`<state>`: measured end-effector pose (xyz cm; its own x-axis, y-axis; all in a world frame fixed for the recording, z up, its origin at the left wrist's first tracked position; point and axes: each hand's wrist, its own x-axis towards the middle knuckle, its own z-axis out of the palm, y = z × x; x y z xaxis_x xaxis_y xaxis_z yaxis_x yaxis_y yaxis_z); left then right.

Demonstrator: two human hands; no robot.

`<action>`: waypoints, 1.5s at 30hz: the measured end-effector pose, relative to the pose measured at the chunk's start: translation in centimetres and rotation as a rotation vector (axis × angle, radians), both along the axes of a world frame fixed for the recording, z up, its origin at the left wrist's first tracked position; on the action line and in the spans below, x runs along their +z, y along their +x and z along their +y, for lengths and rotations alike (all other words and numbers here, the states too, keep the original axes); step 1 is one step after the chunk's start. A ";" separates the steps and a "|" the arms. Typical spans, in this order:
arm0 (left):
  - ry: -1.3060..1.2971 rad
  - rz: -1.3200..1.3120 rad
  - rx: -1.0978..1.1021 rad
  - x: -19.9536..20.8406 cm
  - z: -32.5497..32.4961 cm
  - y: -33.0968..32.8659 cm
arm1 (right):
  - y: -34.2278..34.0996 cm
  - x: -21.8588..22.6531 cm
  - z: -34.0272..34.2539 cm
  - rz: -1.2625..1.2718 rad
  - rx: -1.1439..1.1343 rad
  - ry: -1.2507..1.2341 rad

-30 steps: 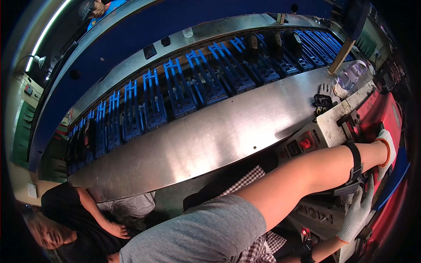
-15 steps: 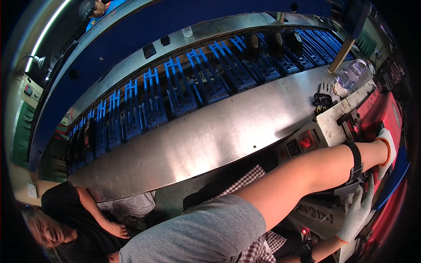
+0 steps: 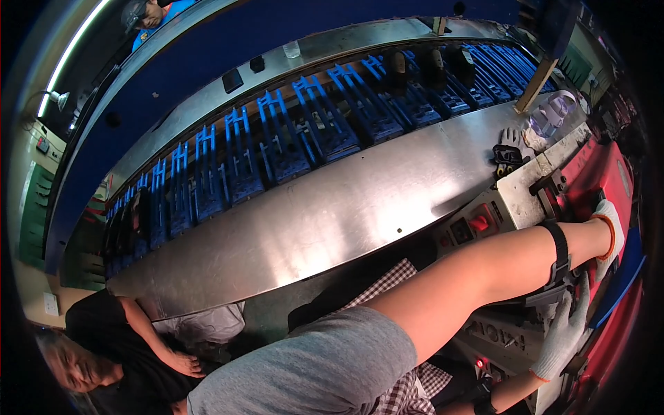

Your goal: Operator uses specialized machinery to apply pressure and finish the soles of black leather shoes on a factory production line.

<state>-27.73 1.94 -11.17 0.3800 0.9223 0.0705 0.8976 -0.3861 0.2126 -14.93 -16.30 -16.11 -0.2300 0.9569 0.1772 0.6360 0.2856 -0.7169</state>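
Note:
Both my hands wear white knit gloves with orange cuffs. My left arm stretches across to the right, a black strap point(image 3: 559, 252) around its forearm. My left hand point(image 3: 610, 228) is against the red machine cover point(image 3: 596, 173); its fingers are mostly hidden, so their grip cannot be told. Below it, my right hand point(image 3: 561, 337) reaches up over the grey machine body, with fingers extended and apart. It is near a blue strip point(image 3: 615, 294) along the red machine; nothing shows in it.
A long metal table point(image 3: 311, 214) runs alongside blue clamp bars point(image 3: 283, 138). A glove point(image 3: 510, 149) and a clear plastic jug point(image 3: 551, 114) lie at its right end. A red switch point(image 3: 478, 223) is on the machine. A person in black point(image 3: 114, 346) is at lower left, another person in blue point(image 3: 162, 15) at upper left.
The view has shifted very slightly. Both my hands stay in the same places on the machine.

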 end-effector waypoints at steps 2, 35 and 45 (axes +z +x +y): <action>-0.020 -0.012 -0.012 -0.1 0.5 0.0 | 0.5 -0.6 0.7 -0.037 0.016 0.051; -0.065 -0.005 -0.022 0.8 -0.3 -0.3 | 0.2 0.3 -0.1 -0.067 0.023 0.089; -0.009 -0.011 -0.020 1.3 -1.7 -0.6 | 0.5 0.7 -0.3 -0.068 -0.001 0.042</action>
<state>-28.28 0.25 -9.86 0.3979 0.9150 0.0670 0.8871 -0.4024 0.2261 -14.41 -16.59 -15.45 -0.2421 0.9492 0.2010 0.6833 0.3139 -0.6593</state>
